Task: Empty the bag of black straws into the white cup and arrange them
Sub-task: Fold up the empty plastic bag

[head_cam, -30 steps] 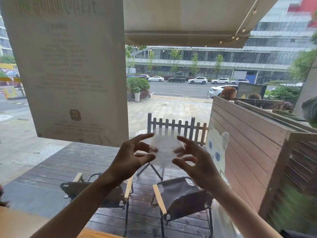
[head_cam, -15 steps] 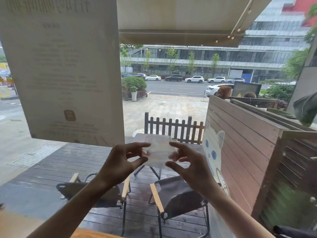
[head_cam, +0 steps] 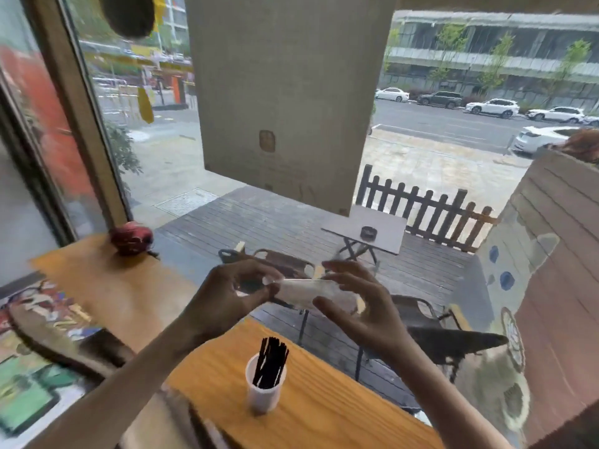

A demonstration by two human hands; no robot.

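Observation:
A white cup (head_cam: 264, 393) stands on the wooden counter (head_cam: 327, 406) in front of me, with a bunch of black straws (head_cam: 271, 362) standing upright in it. Above the cup I hold a clear plastic bag (head_cam: 308, 291) that looks empty and flattened, stretched sideways between both hands. My left hand (head_cam: 233, 293) pinches its left end. My right hand (head_cam: 359, 306) grips the right end with the fingers spread around it.
A red round object (head_cam: 131, 238) sits at the counter's far left corner by the window frame. Colourful printed items (head_cam: 39, 345) lie at the left. Beyond the glass are a deck with folding chairs (head_cam: 431, 322), a small table (head_cam: 366, 230) and a fence.
The view has dropped and swung left, so the counter and the cup of straws now show. Both hands have lowered, and the bag has turned from upright to flat and sideways.

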